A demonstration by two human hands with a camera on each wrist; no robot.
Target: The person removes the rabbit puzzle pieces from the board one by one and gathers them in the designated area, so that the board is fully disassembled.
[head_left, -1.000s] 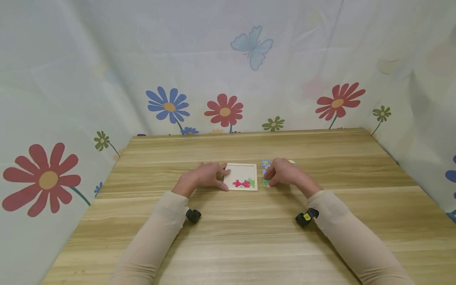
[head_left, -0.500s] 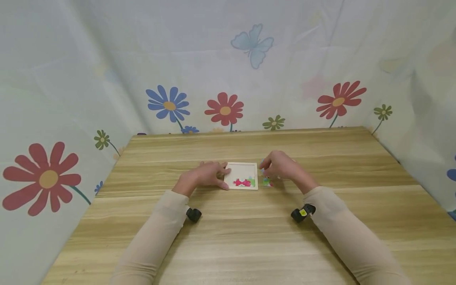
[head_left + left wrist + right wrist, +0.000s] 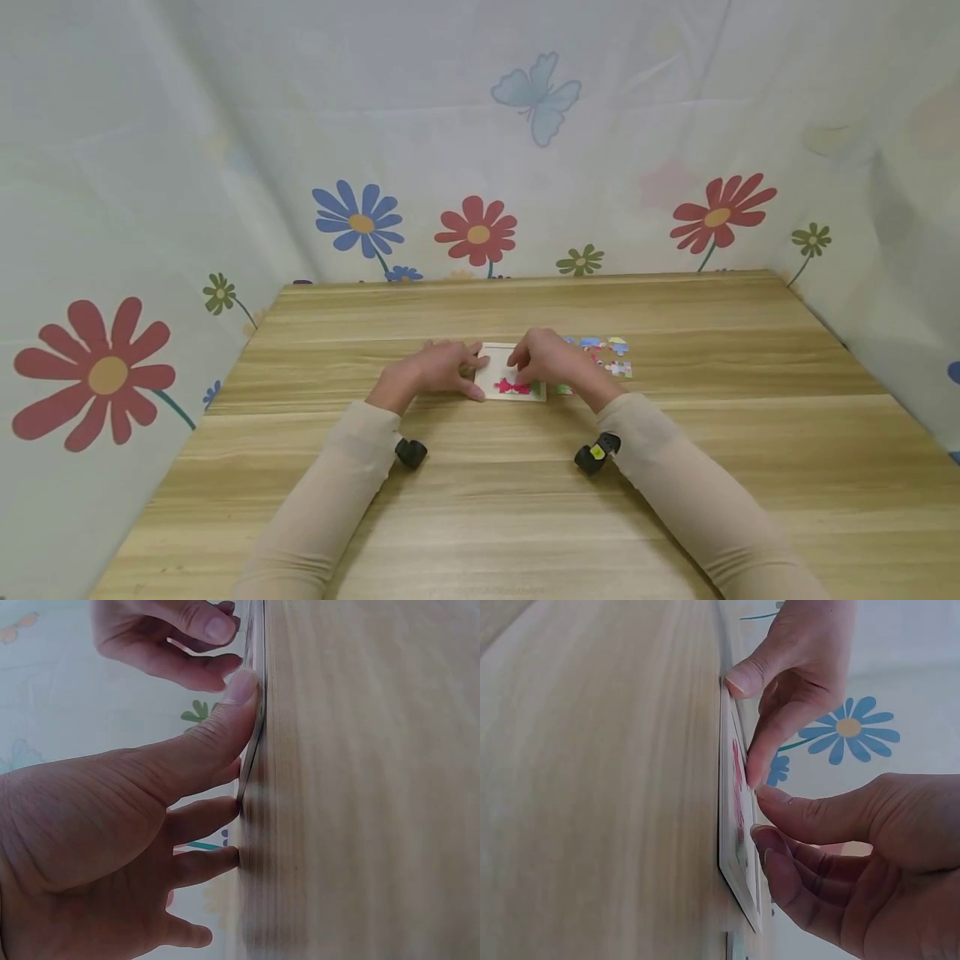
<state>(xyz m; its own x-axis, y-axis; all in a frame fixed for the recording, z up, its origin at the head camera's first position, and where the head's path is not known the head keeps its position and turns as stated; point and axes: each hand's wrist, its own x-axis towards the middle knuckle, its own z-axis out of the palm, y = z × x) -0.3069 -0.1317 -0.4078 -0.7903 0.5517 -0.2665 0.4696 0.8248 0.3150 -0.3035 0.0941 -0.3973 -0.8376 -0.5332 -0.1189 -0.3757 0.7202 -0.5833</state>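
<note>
A shallow light wooden puzzle tray (image 3: 491,348) lies on the table, with red puzzle pieces (image 3: 513,387) fitted along its near side. My left hand (image 3: 435,368) grips the tray's left side, thumb at the near corner and fingers along the edge, as the left wrist view also shows. My right hand (image 3: 551,362) hovers over the tray's right half, its thumb (image 3: 810,814) and forefinger drawn close together. Whether a piece sits between those fingertips is hidden. Several loose puzzle pieces (image 3: 618,368), blue, green and pink, lie right of the tray, partly behind the right hand.
The wooden table (image 3: 480,500) carries the tray near its middle. A white cloth (image 3: 420,108) printed with flowers hangs behind it and at both sides. Each wrist bears a small black camera (image 3: 592,454).
My right hand rises from the loose pieces and moves left over the tray, uncovering more pieces. My left hand stays at the tray's left edge.
</note>
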